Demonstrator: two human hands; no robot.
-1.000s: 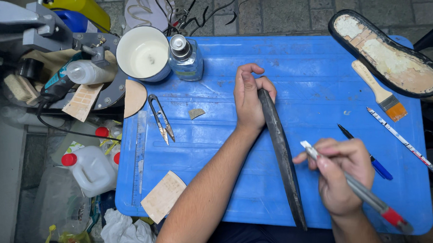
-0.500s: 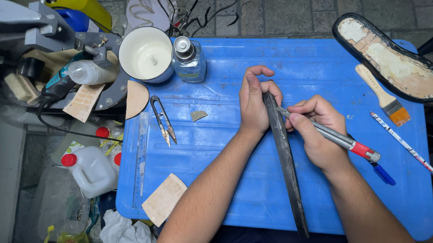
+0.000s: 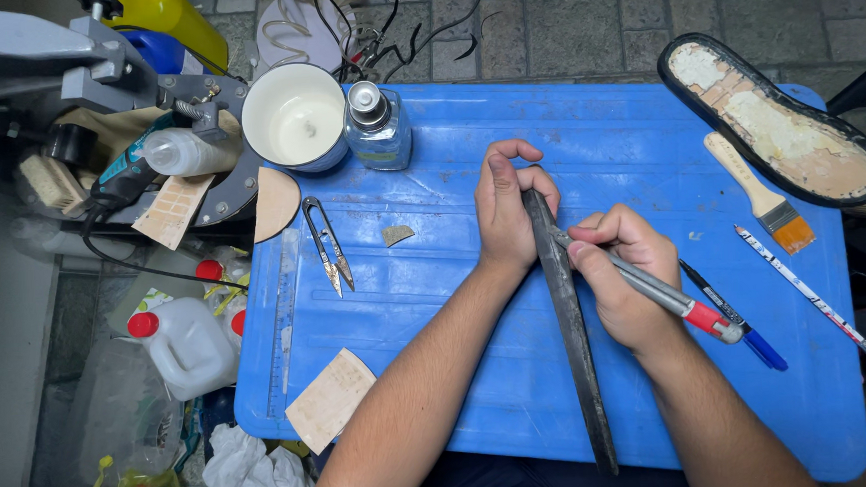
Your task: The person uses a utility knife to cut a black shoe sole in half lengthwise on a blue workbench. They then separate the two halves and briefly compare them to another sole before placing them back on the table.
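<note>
**Pen tip meeting the upper end of a long dark strip**

A long, narrow dark strip (image 3: pixel 568 325) lies on the blue table (image 3: pixel 462 392), its long axis running from mid-table toward the near edge, tilted slightly rightward at the bottom. The left hand (image 3: pixel 507 207) lies on the strip's far end, fingers curled and pressing it against the table from the left side. The right hand (image 3: pixel 624 280) sits just right of the strip, closed in a writing grip around a grey pen with a red band (image 3: pixel 656 290); the pen's tip points up-left and touches the strip just below the left hand. Both hands thus crowd the far end, while the near length lies free. A blue pen (image 3: pixel 733 315) lies just beside the right hand; snips (image 3: pixel 327 245) rest well apart toward the left edge, and a shoe sole (image 3: pixel 771 117) occupies the far right corner.
</note>
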